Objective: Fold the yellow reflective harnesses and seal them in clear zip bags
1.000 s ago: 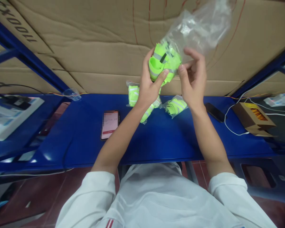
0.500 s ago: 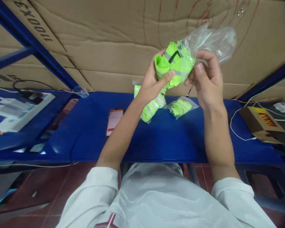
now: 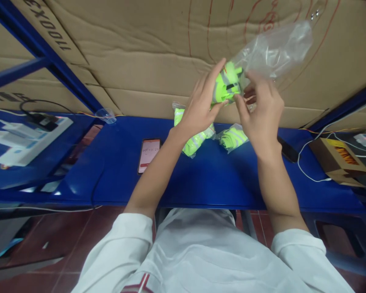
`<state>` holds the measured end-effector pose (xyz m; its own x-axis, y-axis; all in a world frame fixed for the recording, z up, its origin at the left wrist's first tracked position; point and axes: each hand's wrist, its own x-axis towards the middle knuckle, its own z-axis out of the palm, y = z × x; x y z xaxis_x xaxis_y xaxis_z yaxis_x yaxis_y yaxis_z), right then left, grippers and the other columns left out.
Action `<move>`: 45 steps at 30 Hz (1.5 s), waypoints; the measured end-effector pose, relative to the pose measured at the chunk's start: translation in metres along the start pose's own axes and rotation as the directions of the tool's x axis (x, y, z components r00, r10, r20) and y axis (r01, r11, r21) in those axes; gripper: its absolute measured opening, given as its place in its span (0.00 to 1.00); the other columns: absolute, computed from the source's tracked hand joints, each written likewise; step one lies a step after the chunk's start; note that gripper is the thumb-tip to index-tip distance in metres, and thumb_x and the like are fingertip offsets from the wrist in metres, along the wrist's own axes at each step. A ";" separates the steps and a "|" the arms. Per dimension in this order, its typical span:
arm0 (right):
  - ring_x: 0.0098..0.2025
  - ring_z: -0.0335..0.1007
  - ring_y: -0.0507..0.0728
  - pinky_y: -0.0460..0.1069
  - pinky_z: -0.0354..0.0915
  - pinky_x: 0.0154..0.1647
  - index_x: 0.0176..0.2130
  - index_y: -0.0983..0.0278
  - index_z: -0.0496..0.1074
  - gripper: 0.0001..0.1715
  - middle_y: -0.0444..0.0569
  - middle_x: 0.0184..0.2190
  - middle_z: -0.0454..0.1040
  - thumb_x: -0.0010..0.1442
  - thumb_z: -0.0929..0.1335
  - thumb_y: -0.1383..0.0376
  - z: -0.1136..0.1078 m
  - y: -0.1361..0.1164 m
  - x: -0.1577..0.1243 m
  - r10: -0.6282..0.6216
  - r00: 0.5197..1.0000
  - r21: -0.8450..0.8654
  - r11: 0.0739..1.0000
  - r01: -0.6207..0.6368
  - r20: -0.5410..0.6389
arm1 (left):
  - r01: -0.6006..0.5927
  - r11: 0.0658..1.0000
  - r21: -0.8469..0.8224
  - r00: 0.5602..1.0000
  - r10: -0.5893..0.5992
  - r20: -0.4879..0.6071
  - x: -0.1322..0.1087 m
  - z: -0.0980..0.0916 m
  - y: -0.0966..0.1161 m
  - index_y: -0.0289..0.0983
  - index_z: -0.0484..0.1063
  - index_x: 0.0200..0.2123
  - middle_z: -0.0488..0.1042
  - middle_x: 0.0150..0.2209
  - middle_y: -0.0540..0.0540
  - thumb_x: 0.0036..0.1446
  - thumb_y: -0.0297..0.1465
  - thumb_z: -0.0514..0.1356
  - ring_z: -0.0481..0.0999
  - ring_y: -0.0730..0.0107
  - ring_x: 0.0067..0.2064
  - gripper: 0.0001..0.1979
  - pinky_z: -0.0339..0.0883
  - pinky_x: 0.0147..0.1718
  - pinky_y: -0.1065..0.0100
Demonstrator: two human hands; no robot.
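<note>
A rolled neon-green bundle with grey stripes [image 3: 227, 84] is up in front of the cardboard, above the blue table. My left hand [image 3: 201, 103] grips it from the left, fingers along its side. A clear plastic bag [image 3: 277, 49] stretches up and right from the bundle. My right hand [image 3: 260, 108] is closed at the bundle's right side, pinching the bag's plastic. On the table below lie a bagged green bundle [image 3: 192, 143] and a smaller bagged green bundle [image 3: 232, 137], partly behind my right hand.
A lit phone [image 3: 149, 156] lies left of the bundles. A dark phone-like object [image 3: 288, 149] and an open cardboard box [image 3: 338, 160] are at right. A clear cup [image 3: 106, 115] stands at the back left, near a power strip [image 3: 33, 140]. Cardboard [image 3: 140, 53] rises behind.
The held bundle has turned and shows less of itself between my hands. My left fingers have straightened along it. My right hand has shifted slightly lower and left, and the bag extends farther to the upper right.
</note>
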<state>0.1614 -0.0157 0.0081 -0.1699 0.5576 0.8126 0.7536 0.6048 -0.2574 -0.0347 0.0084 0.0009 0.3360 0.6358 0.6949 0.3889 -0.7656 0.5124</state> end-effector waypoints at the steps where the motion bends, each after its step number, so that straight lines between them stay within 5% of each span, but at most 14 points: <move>1: 0.48 0.77 0.67 0.63 0.76 0.55 0.66 0.57 0.71 0.23 0.57 0.47 0.77 0.77 0.64 0.54 0.000 0.000 0.000 0.001 1.000 0.015 1.000 -0.001 0.009 | -0.008 1.000 0.021 1.000 0.007 0.010 0.000 0.000 0.000 0.44 0.51 0.78 0.53 0.80 0.50 0.73 0.42 0.58 0.51 0.60 0.81 0.36 0.43 0.81 0.63; 6: 0.51 0.77 0.65 0.61 0.74 0.59 0.66 0.56 0.73 0.23 0.57 0.50 0.77 0.80 0.60 0.57 -0.002 0.001 -0.001 -0.018 0.999 -0.004 1.000 0.018 0.050 | -0.012 0.998 -0.063 1.000 0.013 0.028 0.001 0.004 -0.004 0.40 0.50 0.77 0.51 0.80 0.50 0.71 0.38 0.61 0.51 0.60 0.80 0.38 0.43 0.81 0.60; 10: 0.48 0.76 0.62 0.58 0.73 0.52 0.68 0.62 0.70 0.23 0.57 0.46 0.76 0.81 0.60 0.61 0.006 0.006 -0.001 -0.236 0.964 0.011 0.971 0.239 -0.122 | -0.014 0.984 -0.176 0.999 0.006 -0.043 0.002 0.009 -0.005 0.43 0.58 0.72 0.60 0.77 0.47 0.71 0.40 0.62 0.56 0.60 0.78 0.31 0.45 0.80 0.62; 13: 0.46 0.73 0.61 0.56 0.73 0.48 0.68 0.58 0.66 0.23 0.54 0.49 0.75 0.78 0.63 0.64 0.014 0.011 0.000 -0.317 0.924 0.003 0.946 0.325 -0.216 | -0.007 0.949 -0.315 0.992 -0.032 -0.118 0.000 0.011 -0.003 0.45 0.65 0.67 0.65 0.73 0.45 0.69 0.40 0.66 0.61 0.56 0.76 0.27 0.51 0.78 0.63; 20: 0.50 0.70 0.64 0.59 0.70 0.52 0.50 0.56 0.69 0.05 0.54 0.46 0.74 0.75 0.64 0.64 0.019 0.023 0.002 -0.207 0.963 -0.006 0.978 0.209 -0.173 | 0.069 0.841 -0.537 0.957 -0.208 -0.202 -0.002 0.014 0.002 0.49 0.67 0.61 0.67 0.71 0.49 0.67 0.34 0.70 0.59 0.57 0.77 0.23 0.47 0.80 0.59; 27: 0.51 0.74 0.64 0.61 0.70 0.55 0.54 0.55 0.71 0.15 0.54 0.48 0.77 0.81 0.60 0.53 0.029 0.034 0.002 -0.161 0.970 0.057 0.983 0.174 -0.180 | 0.128 0.680 -0.722 0.895 -0.393 -0.211 0.001 0.015 0.009 0.51 0.70 0.59 0.69 0.70 0.56 0.66 0.26 0.69 0.53 0.60 0.79 0.23 0.45 0.80 0.61; 36: 0.57 0.70 0.68 0.66 0.67 0.62 0.52 0.51 0.74 0.23 0.55 0.48 0.76 0.78 0.58 0.43 0.053 0.023 -0.010 -0.067 0.998 0.159 0.985 0.068 -0.007 | 0.035 0.807 -0.589 0.900 -0.282 -0.333 0.000 0.021 -0.008 0.52 0.67 0.60 0.67 0.70 0.56 0.68 0.37 0.70 0.60 0.61 0.74 0.22 0.49 0.78 0.63; 40: 0.50 0.74 0.64 0.63 0.74 0.55 0.51 0.51 0.72 0.16 0.51 0.47 0.78 0.78 0.62 0.47 0.047 0.024 -0.005 -0.135 0.983 0.233 0.959 0.162 -0.129 | 0.029 0.800 -0.600 0.871 -0.314 -0.377 0.001 0.023 -0.005 0.53 0.66 0.59 0.70 0.67 0.55 0.68 0.40 0.70 0.65 0.60 0.71 0.21 0.56 0.76 0.62; 45: 0.60 0.70 0.62 0.59 0.77 0.55 0.52 0.49 0.69 0.15 0.50 0.54 0.73 0.75 0.67 0.45 0.045 0.027 -0.002 -0.055 0.975 0.402 0.905 0.140 -0.216 | -0.016 0.697 -0.717 0.881 -0.330 -0.340 0.005 0.029 -0.004 0.55 0.70 0.52 0.75 0.61 0.56 0.65 0.43 0.71 0.72 0.60 0.67 0.16 0.65 0.71 0.63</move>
<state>0.1536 0.0247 -0.0238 -0.0696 0.3878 0.9191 0.4033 0.8536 -0.3296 -0.0097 0.0170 -0.0125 -0.1240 0.7792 0.6143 -0.3497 -0.6137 0.7078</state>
